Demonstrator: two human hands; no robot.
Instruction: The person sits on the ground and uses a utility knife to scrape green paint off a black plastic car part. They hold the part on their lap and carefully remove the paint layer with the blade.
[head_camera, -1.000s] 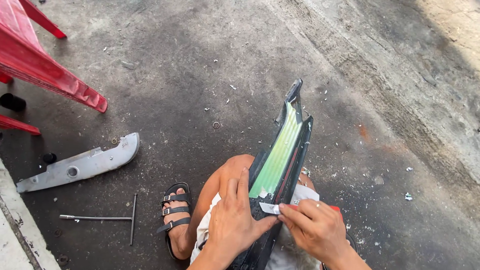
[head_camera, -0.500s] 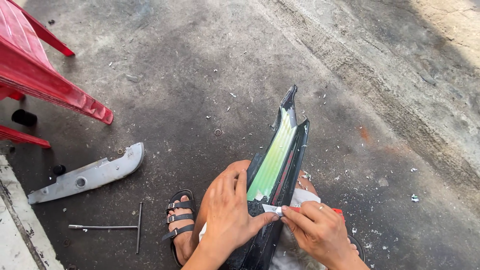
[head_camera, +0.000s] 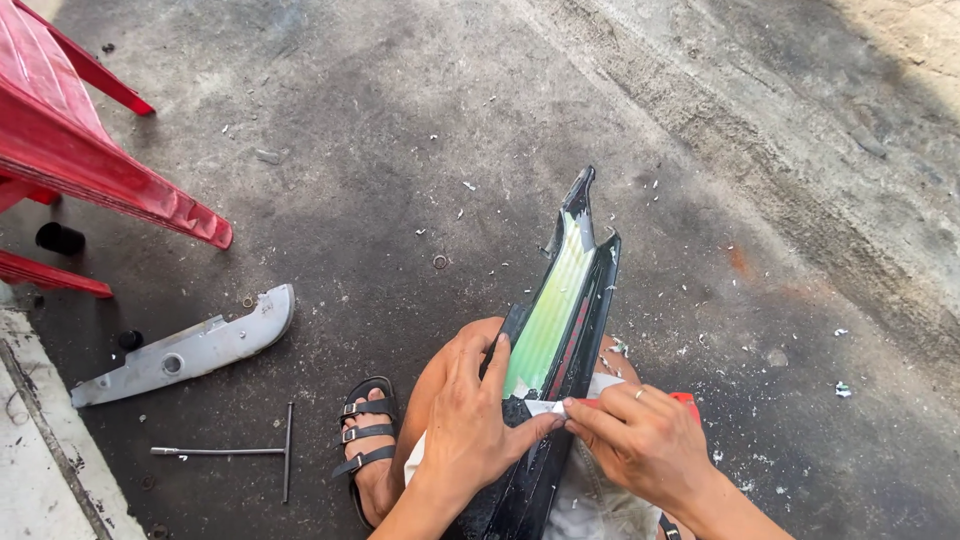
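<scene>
A long black plastic panel (head_camera: 585, 300) with a green striped sticker (head_camera: 550, 310) rests across my knees, its pointed end aimed away from me. My left hand (head_camera: 475, 415) lies flat on the panel's near part and holds it steady. My right hand (head_camera: 640, 435) pinches the loose white edge of the sticker (head_camera: 545, 406) at its near end, with a red-handled tool (head_camera: 685, 402) partly hidden under the fingers.
A grey metal cover (head_camera: 185, 350) lies on the concrete at the left, with a T-shaped wrench (head_camera: 240, 452) beside it. Red plastic chair legs (head_camera: 110, 165) stand at the upper left. My sandalled foot (head_camera: 365, 445) is on the ground. White scraps litter the floor.
The view has shifted slightly, so everything sits lower and more to the right. Both hands stay on the panel, the right still pinching the sticker's edge.
</scene>
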